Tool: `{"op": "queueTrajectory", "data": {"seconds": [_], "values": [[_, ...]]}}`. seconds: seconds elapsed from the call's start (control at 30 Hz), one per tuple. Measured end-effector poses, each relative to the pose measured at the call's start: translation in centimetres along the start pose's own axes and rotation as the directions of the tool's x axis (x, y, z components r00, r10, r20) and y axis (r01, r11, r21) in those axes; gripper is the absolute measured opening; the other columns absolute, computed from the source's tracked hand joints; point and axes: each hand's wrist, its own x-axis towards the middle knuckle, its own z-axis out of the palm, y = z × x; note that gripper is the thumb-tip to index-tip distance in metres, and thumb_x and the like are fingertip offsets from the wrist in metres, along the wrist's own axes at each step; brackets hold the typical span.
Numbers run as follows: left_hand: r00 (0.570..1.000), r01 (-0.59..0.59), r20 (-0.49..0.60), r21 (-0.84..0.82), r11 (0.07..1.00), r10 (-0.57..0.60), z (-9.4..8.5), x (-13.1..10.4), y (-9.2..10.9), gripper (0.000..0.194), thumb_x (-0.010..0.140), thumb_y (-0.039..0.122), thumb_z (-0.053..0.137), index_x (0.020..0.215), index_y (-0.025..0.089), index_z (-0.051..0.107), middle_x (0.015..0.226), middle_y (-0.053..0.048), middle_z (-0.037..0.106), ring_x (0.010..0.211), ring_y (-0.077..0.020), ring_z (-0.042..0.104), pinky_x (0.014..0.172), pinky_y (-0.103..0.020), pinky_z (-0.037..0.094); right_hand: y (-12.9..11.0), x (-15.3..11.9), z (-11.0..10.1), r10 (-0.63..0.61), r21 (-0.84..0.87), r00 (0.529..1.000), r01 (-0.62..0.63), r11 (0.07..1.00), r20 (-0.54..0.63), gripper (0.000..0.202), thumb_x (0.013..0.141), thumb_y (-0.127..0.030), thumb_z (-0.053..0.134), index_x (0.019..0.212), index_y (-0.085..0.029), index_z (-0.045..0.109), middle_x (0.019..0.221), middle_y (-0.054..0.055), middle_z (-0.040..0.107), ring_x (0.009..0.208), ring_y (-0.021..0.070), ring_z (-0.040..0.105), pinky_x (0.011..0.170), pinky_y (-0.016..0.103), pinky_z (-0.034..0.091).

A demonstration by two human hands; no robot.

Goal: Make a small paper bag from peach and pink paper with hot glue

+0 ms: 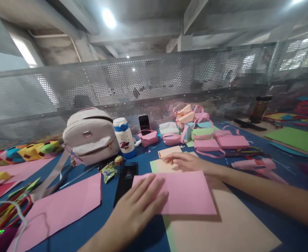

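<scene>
My left hand (143, 203) lies flat with its fingers spread on the left part of a folded pink sheet (188, 196). That sheet rests partly over a large peach sheet (222, 227) with green edging below it. Beyond the pink sheet's far edge, my right hand (182, 161) reaches over the peach paper with its fingers apart, beside a small folded peach piece (169, 152). Nothing shows in either hand's grasp.
Behind stand a pale backpack (92, 138), a white and blue bottle (124, 138) and small paper bags (203, 136). A pink glue gun (259, 165) lies right. Pink paper (72, 203) and scissors (20, 213) lie left.
</scene>
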Motion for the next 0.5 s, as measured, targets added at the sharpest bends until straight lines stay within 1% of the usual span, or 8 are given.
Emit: {"op": "queueTrajectory", "data": {"seconds": [0.07,0.13,0.2,0.27,0.3,0.37,0.43,0.5], "values": [[0.996,0.001,0.089,0.008,1.000,-0.001,1.4,-1.1,1.5,0.052,0.099,0.022,0.037,0.151,0.025,0.033,0.153,-0.010,0.040,0.142,-0.0333,0.034,0.111,-0.050,0.039,0.0,-0.6,0.1,0.101,0.083,0.992,-0.108,0.991,0.074,0.065,0.093,-0.068,0.032,0.131,-0.018,0.050,0.114,0.014,0.063,0.083,0.0181,0.065,0.066,0.029,0.050],[0.988,-0.003,0.155,-0.005,1.000,0.004,2.3,-1.6,2.5,0.052,0.099,0.035,0.045,0.150,0.027,0.035,0.149,-0.013,0.046,0.135,-0.0350,0.046,0.103,-0.047,0.047,-0.2,-1.8,0.6,0.195,0.050,0.970,-0.204,0.978,0.145,0.061,0.093,-0.065,0.037,0.125,-0.017,0.054,0.107,0.012,0.066,0.077,0.0175,0.065,0.063,0.028,0.048],[0.983,0.044,0.183,-0.103,0.994,-0.024,2.3,-1.4,2.9,0.058,0.094,0.049,0.050,0.147,0.028,0.038,0.149,-0.013,0.047,0.131,-0.0350,0.050,0.101,-0.045,0.049,-0.5,-3.0,1.3,0.212,-0.165,0.972,-0.194,0.967,0.103,0.045,0.087,-0.054,0.058,0.114,-0.018,0.061,0.104,0.009,0.065,0.083,0.0183,0.062,0.066,0.026,0.044],[0.963,0.201,0.221,-0.197,0.960,-0.156,1.8,-0.3,2.6,0.053,0.093,0.045,0.053,0.143,0.029,0.042,0.147,-0.011,0.049,0.127,-0.0314,0.052,0.102,-0.043,0.047,-0.9,-3.9,2.0,0.183,-0.410,0.983,-0.160,0.898,0.016,0.039,0.076,-0.040,0.072,0.107,-0.020,0.062,0.101,0.005,0.064,0.086,0.0194,0.058,0.067,0.026,0.040],[0.937,0.299,0.249,-0.207,0.931,-0.245,1.4,0.5,2.3,0.048,0.093,0.038,0.056,0.138,0.025,0.047,0.140,-0.012,0.055,0.121,-0.0306,0.056,0.100,-0.043,0.047,-1.0,-4.2,2.3,0.180,-0.492,0.984,-0.161,0.856,-0.010,0.041,0.070,-0.036,0.076,0.106,-0.021,0.061,0.100,0.003,0.063,0.085,0.0196,0.057,0.065,0.026,0.037],[0.855,0.465,0.343,-0.181,0.866,-0.388,0.8,2.1,1.6,0.040,0.084,0.031,0.067,0.121,0.020,0.059,0.124,-0.013,0.063,0.107,-0.0304,0.060,0.091,-0.044,0.048,-1.3,-4.5,2.7,0.211,-0.563,0.977,-0.189,0.805,-0.027,0.043,0.066,-0.033,0.078,0.104,-0.022,0.059,0.094,0.000,0.062,0.080,0.0191,0.056,0.061,0.025,0.033],[0.794,0.555,0.407,-0.184,0.811,-0.451,0.5,3.3,0.7,0.039,0.076,0.031,0.076,0.110,0.018,0.062,0.112,-0.011,0.065,0.099,-0.0288,0.059,0.085,-0.041,0.046,-1.4,-4.5,2.8,0.258,-0.585,0.966,-0.216,0.782,-0.013,0.037,0.067,-0.034,0.076,0.097,-0.023,0.059,0.083,-0.002,0.061,0.075,0.0183,0.054,0.057,0.025,0.029],[0.759,0.603,0.461,-0.227,0.765,-0.461,0.6,3.9,0.0,0.038,0.072,0.034,0.079,0.103,0.018,0.062,0.099,-0.006,0.065,0.093,-0.0262,0.058,0.083,-0.039,0.042,-1.5,-4.5,2.7,0.282,-0.594,0.959,-0.223,0.773,0.006,0.029,0.067,-0.032,0.076,0.089,-0.023,0.059,0.077,-0.003,0.058,0.072,0.0175,0.053,0.056,0.024,0.026]]}}
